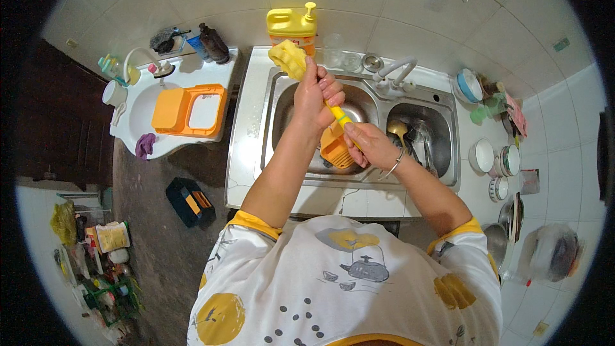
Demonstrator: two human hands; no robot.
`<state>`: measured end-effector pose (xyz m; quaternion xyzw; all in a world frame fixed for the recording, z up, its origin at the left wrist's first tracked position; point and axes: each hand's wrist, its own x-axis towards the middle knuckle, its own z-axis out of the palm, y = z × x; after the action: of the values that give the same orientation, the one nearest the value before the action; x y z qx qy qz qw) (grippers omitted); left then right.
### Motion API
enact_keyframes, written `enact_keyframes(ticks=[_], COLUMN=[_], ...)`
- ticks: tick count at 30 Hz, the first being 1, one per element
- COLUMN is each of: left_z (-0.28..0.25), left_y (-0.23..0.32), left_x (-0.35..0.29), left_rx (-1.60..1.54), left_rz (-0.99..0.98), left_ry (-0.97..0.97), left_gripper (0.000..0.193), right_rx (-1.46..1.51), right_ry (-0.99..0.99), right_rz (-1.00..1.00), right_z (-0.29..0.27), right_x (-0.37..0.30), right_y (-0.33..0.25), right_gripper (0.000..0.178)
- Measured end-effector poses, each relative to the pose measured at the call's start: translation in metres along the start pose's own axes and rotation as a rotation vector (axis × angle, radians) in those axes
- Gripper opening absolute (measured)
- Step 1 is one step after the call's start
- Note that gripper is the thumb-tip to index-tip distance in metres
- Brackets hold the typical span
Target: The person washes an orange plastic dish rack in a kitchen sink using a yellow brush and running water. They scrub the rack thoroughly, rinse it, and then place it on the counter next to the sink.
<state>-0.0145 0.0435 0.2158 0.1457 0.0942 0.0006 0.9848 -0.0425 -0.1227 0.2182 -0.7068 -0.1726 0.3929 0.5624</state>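
Over the left sink basin [277, 115], my left hand [312, 97] is closed, with a crumpled yellow cloth or sponge [288, 59] sticking out above its fingers. Lower and to the right, my right hand [371, 145] grips a yellow handle [339, 114] with a green band; its upper end runs into my left fist. Whether the handle and the yellow cloth are joined is hidden by my fingers. An orange slotted basket [336, 146] sits in the basin below my hands.
The right basin [442, 115] holds a ladle [398, 128] and other utensils, beside a white faucet [396, 74]. Behind stands a yellow pump jug [291, 29]. Bowls [481, 155] line the right counter. On the left washbasin lie an orange tray [192, 110] and a purple cloth [145, 145].
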Motion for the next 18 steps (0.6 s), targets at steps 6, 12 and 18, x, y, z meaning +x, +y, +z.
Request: enact_keyframes(ticks=[6, 12, 18], left_z=[0.005, 0.001, -0.017], left_y=[-0.024, -0.019, -0.024], left_x=[-0.004, -0.006, 0.004], left_rx=[0.272, 0.222, 0.212], left_rz=[0.089, 0.039, -0.088], left_ry=[0.251, 0.172, 0.161], left_gripper=[0.036, 0.038, 0.036], right_rx=[-0.947, -0.863, -0.456], right_ry=[0.449, 0.35, 0.236], right_rz=[-0.34, -0.239, -0.373], right_z=[-0.001, 0.005, 0.0], right_x=[0.016, 0.012, 0.022], right_y=[0.02, 0.015, 0.046], right_gripper=[0.037, 0.031, 0.035])
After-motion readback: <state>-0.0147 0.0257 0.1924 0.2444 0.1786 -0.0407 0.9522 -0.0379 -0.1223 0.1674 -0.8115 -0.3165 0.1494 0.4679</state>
